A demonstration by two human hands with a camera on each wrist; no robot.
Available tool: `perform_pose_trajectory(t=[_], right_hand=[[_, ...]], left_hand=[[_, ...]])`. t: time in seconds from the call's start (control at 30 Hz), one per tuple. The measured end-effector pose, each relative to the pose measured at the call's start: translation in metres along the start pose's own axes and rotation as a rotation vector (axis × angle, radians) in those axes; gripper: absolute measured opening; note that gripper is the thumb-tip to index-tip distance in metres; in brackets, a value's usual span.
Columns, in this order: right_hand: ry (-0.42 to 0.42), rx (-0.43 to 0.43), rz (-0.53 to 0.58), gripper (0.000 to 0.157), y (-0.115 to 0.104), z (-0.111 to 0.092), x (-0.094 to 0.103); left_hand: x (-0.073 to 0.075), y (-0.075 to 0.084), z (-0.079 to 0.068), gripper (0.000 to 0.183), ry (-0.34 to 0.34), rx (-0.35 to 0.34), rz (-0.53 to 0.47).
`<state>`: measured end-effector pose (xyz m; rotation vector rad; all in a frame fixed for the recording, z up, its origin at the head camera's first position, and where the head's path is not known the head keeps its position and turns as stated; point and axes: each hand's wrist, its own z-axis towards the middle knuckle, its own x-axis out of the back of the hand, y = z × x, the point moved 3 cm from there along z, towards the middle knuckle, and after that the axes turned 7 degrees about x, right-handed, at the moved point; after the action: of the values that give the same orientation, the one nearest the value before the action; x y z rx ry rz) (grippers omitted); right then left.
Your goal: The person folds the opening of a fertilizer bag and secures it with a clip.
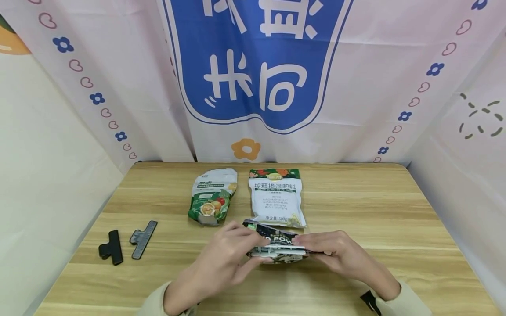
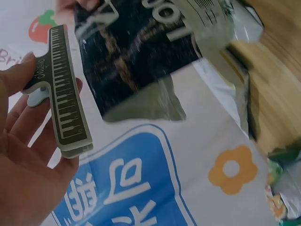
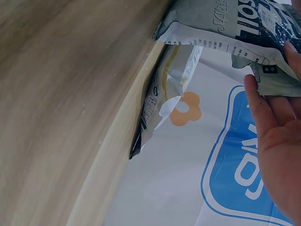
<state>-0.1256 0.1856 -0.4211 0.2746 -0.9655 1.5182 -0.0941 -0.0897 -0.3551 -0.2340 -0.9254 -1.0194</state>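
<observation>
A dark bag (image 1: 282,236) with white lettering is between both hands at the front middle of the table. My left hand (image 1: 225,251) holds a dark bag clip (image 2: 70,99) with pale scale marks, thumb on one handle and fingers behind the other. The clip's long bar lies close beside the bag (image 2: 136,52) in the left wrist view. My right hand (image 1: 345,253) pinches the right end of the bag, fingers on top and thumb below. Seen from the right wrist, the bag (image 3: 221,21) overlaps the fingertips, and the bag's grey end rests near the wood.
Behind stand a white fertilizer bag (image 1: 276,199) and a green-and-white bag (image 1: 213,197) with fruit pictures. A black clip (image 1: 112,248) and a grey clip (image 1: 144,239) lie on the wooden table (image 1: 375,210) at the left. A printed cloth (image 1: 356,145) hangs behind the table's back edge.
</observation>
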Motion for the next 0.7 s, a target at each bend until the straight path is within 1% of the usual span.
perform_pose_trajectory(t=[0.07,0.17,0.37,0.5,0.53,0.6,0.7], right_hand=[[-0.001,-0.004,0.000,0.053,-0.001,0.000,0.000],[0.001,-0.006,0.000,0.054,-0.001,0.001,0.001],[0.000,-0.011,0.009,0.054,-0.001,0.002,0.001],[0.004,-0.012,0.000,0.053,-0.001,0.001,0.000],[0.002,-0.028,0.000,0.053,-0.001,0.001,0.000],[0.002,-0.038,-0.010,0.056,-0.001,0.002,-0.001],[-0.012,-0.087,-0.001,0.071,-0.001,0.001,-0.001]], left_hand=[[-0.002,0.004,0.001,0.021,0.031,-0.028,0.004],[-0.004,0.007,0.002,0.018,0.050,-0.056,-0.002],[-0.009,0.010,0.003,0.013,0.027,-0.087,0.039],[-0.013,0.010,0.004,0.014,0.012,-0.077,0.048],[-0.014,0.010,0.005,0.014,0.010,-0.072,0.050],[-0.015,0.009,0.005,0.013,0.004,-0.064,0.052],[-0.016,0.007,0.005,0.012,-0.003,-0.054,0.057]])
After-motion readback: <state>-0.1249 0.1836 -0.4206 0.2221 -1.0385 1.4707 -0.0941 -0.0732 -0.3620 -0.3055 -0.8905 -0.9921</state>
